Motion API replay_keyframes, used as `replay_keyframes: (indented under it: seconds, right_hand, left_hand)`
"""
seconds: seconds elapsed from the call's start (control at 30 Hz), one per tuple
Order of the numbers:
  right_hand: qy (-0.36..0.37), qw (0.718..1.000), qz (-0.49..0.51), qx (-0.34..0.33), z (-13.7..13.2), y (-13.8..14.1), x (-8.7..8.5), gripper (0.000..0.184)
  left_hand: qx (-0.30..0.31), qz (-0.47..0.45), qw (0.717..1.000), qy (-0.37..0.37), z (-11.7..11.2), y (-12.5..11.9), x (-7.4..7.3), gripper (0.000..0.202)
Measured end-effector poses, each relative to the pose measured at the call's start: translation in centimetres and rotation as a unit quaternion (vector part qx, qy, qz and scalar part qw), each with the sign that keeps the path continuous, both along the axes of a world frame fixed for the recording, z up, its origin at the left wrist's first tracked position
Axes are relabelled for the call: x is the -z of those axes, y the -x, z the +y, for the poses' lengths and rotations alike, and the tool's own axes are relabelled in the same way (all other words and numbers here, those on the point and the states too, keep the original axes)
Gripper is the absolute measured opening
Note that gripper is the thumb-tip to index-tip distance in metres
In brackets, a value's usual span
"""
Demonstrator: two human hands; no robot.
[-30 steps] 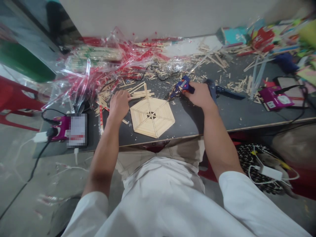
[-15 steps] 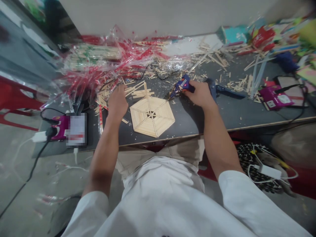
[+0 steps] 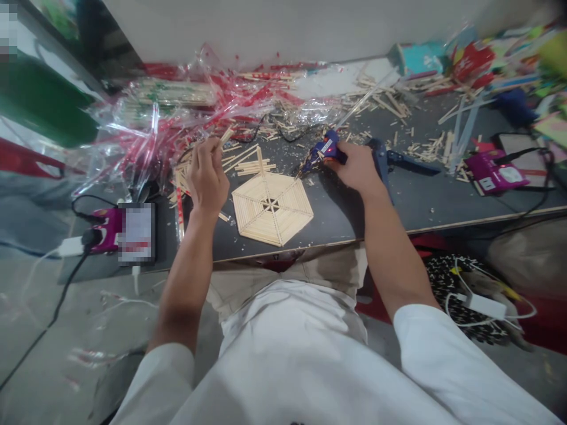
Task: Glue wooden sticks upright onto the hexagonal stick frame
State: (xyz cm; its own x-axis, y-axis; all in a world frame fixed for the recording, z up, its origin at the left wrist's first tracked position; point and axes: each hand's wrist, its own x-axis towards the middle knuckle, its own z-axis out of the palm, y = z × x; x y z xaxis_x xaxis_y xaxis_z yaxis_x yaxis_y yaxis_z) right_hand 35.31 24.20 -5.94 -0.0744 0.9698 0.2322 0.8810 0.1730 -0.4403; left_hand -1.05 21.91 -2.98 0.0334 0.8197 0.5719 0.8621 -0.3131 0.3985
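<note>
Hexagonal stick panel (image 3: pixel 274 221) lies flat on the near part of the dark bench (image 3: pixel 339 218), between the two hands, in the same spot as a second ago; its ribs and rows of sticks look no different. What has changed is on the left. The left hand (image 3: pixel 207 177) was at the small stack of short sticks (image 3: pixel 252 168) just beyond the panel's far left edge; half a second ago it was a little further left, over the loose sticks. Now it is lifted, wrist bent up, with thumb and fingers drawn together on what looks like a pale stick (image 3: pixel 227 136) pointing far and right. Whether it is one stick or two is too small to tell.

The right hand (image 3: pixel 357 165) has hardly moved: its fingers are wrapped around the blue glue gun (image 3: pixel 330 146), whose front end points left and near, just beside the panel's far right corner. A longer stick (image 3: pixel 260 158) reaches past the panel's far corner; I cannot tell whether it stands up or lies flat. For the work in hand, I judge this as a moment of picking out a piece, with nothing newly added to the panel.
</note>
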Motion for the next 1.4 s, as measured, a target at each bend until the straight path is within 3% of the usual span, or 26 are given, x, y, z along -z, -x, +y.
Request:
replay_keyframes:
  seconds: [0.33, 0.63, 0.8, 1.0, 1.1, 1.23, 1.3, 1.4]
  right_hand:
    - [-0.009, 1.000, 0.014, -0.003, -0.1, -0.1, -0.2, 0.017]
    - [-0.028, 0.999, 0.002, 0.021, 0.1, -0.5, 0.2, 0.017]
    - [-0.048, 0.994, 0.027, 0.097, 0.4, -0.9, 0.7, 0.023]
    - [-0.105, 0.976, 0.068, 0.180, 1.4, -2.1, 2.7, 0.050]
    - [-0.086, 0.977, 0.063, 0.186, 1.3, -1.7, 2.6, 0.042]
    - [-0.157, 0.972, 0.097, 0.147, 0.3, 0.6, 1.2, 0.026]
    - [-0.167, 0.970, 0.163, 0.071, -0.4, 2.3, 0.7, 0.030]
    - [-0.092, 0.952, 0.277, -0.096, -1.3, 4.9, 0.3, 0.038]
  left_hand:
    - [0.068, 0.037, 0.997, -0.022, -0.9, -1.3, 0.3, 0.052]
    - [0.107, 0.058, 0.992, 0.009, -1.4, -1.9, 0.1, 0.052]
    - [0.130, 0.049, 0.990, 0.018, -1.2, -2.2, 0.4, 0.052]
    - [0.172, 0.062, 0.983, 0.029, -1.3, -2.9, 0.6, 0.045]
    - [0.193, 0.068, 0.978, 0.030, -1.2, -3.3, 0.9, 0.036]
    - [0.215, 0.066, 0.974, 0.038, -1.1, -3.6, 1.3, 0.028]
    - [0.219, 0.059, 0.973, 0.042, -1.2, -3.6, 1.4, 0.027]
    - [0.217, 0.047, 0.974, 0.047, -1.2, -3.6, 1.5, 0.024]
